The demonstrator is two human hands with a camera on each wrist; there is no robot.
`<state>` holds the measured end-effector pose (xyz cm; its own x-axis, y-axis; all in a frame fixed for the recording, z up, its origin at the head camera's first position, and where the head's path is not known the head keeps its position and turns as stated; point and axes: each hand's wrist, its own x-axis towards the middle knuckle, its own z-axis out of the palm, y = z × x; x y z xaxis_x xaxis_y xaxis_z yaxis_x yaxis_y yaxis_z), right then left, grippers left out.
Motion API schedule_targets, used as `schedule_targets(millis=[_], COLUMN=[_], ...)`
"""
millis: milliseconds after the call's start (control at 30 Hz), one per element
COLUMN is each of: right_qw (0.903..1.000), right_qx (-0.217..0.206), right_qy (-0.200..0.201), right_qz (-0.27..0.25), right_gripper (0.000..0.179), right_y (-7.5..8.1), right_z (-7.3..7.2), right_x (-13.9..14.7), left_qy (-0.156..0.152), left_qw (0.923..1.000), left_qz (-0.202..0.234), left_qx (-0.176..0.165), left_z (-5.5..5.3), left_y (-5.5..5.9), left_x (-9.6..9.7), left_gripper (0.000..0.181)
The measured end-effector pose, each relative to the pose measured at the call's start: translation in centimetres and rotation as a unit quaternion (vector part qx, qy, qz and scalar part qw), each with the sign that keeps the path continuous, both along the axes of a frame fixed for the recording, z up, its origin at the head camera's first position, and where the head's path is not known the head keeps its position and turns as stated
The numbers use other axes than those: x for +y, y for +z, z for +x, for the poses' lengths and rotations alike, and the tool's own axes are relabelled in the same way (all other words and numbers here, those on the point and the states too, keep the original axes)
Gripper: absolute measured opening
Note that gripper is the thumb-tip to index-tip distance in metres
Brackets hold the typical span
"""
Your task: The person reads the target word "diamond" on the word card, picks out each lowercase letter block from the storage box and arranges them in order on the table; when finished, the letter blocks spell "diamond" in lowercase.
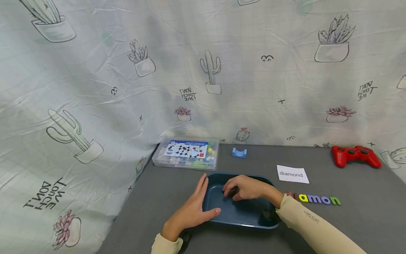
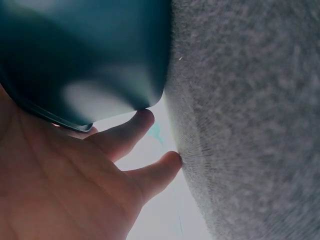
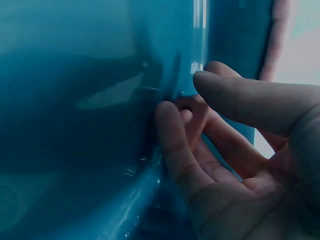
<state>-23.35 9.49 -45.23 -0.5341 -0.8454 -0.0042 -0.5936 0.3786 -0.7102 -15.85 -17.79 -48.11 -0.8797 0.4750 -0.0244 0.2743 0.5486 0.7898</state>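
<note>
A dark blue tray (image 1: 242, 213) lies before me. My left hand (image 1: 191, 210) rests against its left side, fingers straight along the outside and the thumb over the rim. In the left wrist view two fingertips (image 2: 145, 117) stand at or near the tray's outer wall. My right hand (image 1: 245, 188) reaches inside the tray. Its curled fingers hold a small reddish piece with a hole (image 3: 198, 117), apparently a letter, partly hidden by the fingers. Right of the tray lie colored letters, with a yellow "a" (image 1: 303, 198) and a green "n" (image 1: 335, 201); my right forearm partly covers the leftmost ones.
A white card reading "diamond" (image 1: 292, 174) lies above the letters. Behind the tray stand a clear plastic box (image 1: 187, 154) of small parts and a blue curved block (image 1: 239, 153). A red game controller (image 1: 356, 156) sits far right. A patterned curtain (image 1: 253, 88) hangs behind the table.
</note>
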Motion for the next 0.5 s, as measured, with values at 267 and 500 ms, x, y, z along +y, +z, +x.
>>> schedule_targets(millis=[267, 500], right_qw=[0.9997, 0.999], right_qx=[0.023, 0.042], right_qy=[0.009, 0.006], right_qz=[-0.005, -0.016], right_gripper=[0.025, 0.02], right_y=[-0.5, -1.1], right_z=[0.0, -0.3], right_x=[-0.4, -0.6], left_qy=[-0.007, -0.006], left_qw=[1.0, 1.0], left_qz=[0.006, 0.006], left_qx=[-0.004, -0.001], left_z=[0.0, 0.0], left_y=[-0.2, -0.1], left_x=[-0.1, -0.1], left_gripper=[0.106, 0.105])
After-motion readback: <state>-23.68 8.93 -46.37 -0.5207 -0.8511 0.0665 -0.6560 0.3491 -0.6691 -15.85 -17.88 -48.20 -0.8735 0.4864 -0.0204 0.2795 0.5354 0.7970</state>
